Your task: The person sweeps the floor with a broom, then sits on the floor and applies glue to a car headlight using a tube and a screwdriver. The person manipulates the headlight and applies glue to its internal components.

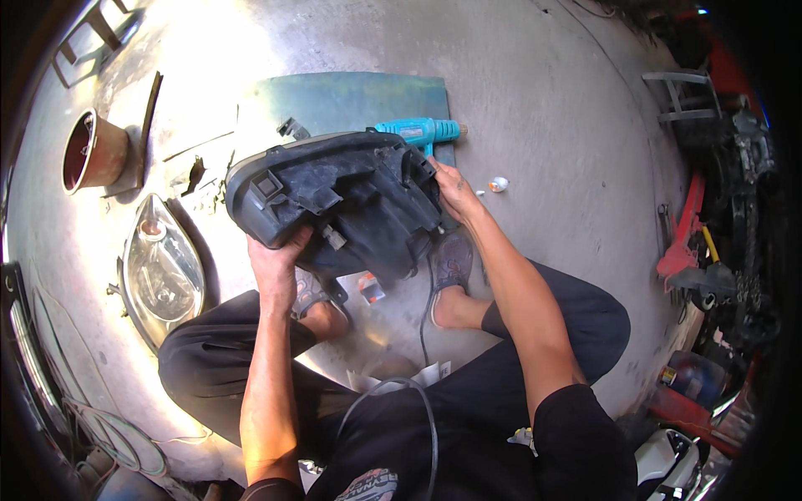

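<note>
A black plastic headlight housing (pixel 359 200) is held up over the floor between my feet, its back facing me. My left hand (pixel 277 260) grips its lower left edge, thumb on the near side and fingers hidden beneath. At its right end, my right hand (pixel 455 192) is closed on the edge, with the fingertips partly out of sight. Just beyond that hand is a turquoise heat gun (pixel 422 130), its nozzle pointing right; the housing covers part of it. A clear headlight lens (pixel 164 271) rests on the floor at the left.
A greenish board (pixel 351 92) lies beyond the housing. To the left stands a rusty bucket (pixel 96 150). A small white-and-orange object (pixel 498 184) sits right of my hand. A cord (pixel 423 313) runs past my right shoe. Tools and a red jack-like part (pixel 687 230) line the right side.
</note>
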Available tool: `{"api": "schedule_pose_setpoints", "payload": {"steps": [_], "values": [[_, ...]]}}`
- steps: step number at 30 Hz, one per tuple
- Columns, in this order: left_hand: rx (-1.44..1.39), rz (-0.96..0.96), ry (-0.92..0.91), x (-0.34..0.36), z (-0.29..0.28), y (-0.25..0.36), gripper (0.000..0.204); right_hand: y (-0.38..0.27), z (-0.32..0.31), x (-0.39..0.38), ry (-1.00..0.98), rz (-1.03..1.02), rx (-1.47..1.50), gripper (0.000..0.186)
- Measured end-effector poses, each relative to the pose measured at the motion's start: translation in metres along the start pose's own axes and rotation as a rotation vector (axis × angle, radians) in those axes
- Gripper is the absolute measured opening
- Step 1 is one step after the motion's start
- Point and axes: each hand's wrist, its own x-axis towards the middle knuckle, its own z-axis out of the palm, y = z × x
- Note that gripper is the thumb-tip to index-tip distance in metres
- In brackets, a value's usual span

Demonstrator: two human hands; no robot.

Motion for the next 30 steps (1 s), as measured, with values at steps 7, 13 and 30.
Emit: {"api": "schedule_pose_setpoints", "payload": {"steps": [7,13,30], "values": [[-0.072,-0.052,-0.036,0.000,0.004,-0.014,0.050,0.028,-0.024,0.012,0.055,-0.078,-0.108,0.052],[-0.119,-0.150,-0.097,0.007,-0.009,-0.027,0.053,0.025,-0.008,-0.006,0.113,-0.116,-0.151,0.047],[-0.018,-0.121,-0.167,0.006,-0.004,-0.018,0.054,-0.060,0.093,-0.130,0.383,-0.785,-0.934,0.019]]}}
